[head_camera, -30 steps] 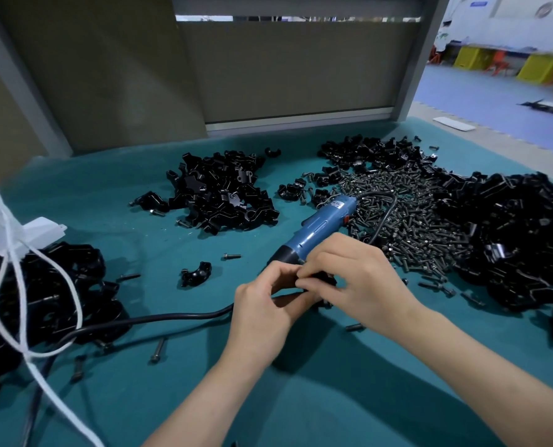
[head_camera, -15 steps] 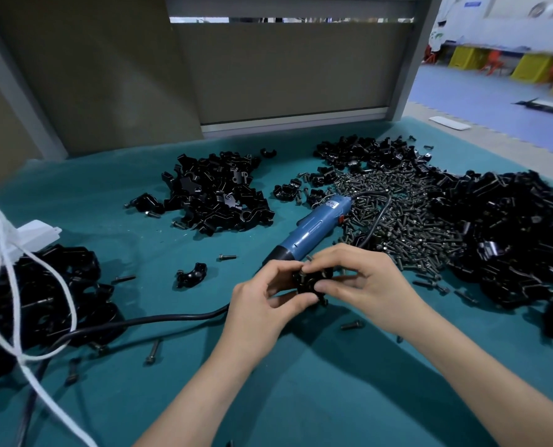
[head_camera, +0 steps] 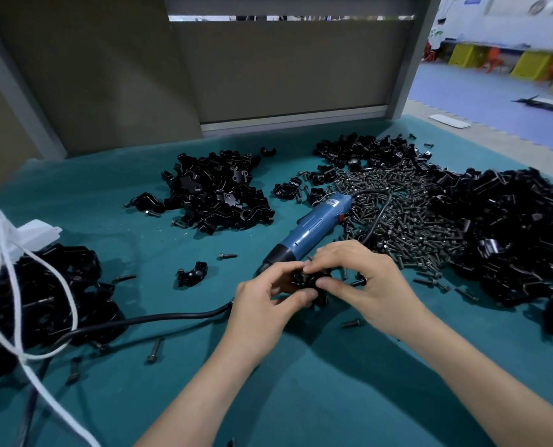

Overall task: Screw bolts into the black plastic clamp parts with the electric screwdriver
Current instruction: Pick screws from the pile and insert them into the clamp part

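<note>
Left hand [head_camera: 262, 304] and right hand [head_camera: 365, 285] both pinch one clamp part [head_camera: 305, 280]; the screwdriver [head_camera: 310, 225] lies just beyond, tip toward them, handle slanting far-right, so the right's closer to grab it, I'd say.

clamp parts [head_camera: 223, 198]: glossy black plastic | bolts [head_camera: 407, 214]: dull metal | table cover [head_camera: 301, 398]: matt teal (cloth-like)

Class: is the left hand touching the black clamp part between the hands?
Touching. The head view shows the left hand pinching the clamp part, the right hand gripping its other side.
</note>
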{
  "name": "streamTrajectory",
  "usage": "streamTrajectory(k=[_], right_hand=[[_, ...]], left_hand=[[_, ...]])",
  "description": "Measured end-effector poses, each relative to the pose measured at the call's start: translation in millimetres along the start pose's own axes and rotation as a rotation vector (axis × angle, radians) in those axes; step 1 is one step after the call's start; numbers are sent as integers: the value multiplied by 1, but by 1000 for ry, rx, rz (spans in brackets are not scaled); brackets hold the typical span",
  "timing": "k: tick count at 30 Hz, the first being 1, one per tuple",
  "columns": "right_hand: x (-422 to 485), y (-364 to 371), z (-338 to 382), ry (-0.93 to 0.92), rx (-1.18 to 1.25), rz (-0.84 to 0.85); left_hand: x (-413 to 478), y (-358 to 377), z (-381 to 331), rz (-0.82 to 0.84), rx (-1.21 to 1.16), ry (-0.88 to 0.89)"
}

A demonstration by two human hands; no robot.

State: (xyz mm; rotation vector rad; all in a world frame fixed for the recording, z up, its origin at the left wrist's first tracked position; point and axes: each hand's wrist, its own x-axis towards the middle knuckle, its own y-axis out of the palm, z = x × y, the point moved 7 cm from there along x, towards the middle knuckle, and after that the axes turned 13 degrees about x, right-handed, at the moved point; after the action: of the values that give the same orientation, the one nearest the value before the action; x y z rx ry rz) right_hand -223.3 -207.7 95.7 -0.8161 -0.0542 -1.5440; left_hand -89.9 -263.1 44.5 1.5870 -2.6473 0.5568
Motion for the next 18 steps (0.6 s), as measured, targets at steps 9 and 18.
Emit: streamTrajectory(k=[9, 18], right_hand=[[7, -32, -2, 202, 292, -230], [20, -19, -17, 361, 216, -127]], left_hand=[[2, 0, 7, -13, -13, -31], [2, 1, 7, 1, -22, -50]])
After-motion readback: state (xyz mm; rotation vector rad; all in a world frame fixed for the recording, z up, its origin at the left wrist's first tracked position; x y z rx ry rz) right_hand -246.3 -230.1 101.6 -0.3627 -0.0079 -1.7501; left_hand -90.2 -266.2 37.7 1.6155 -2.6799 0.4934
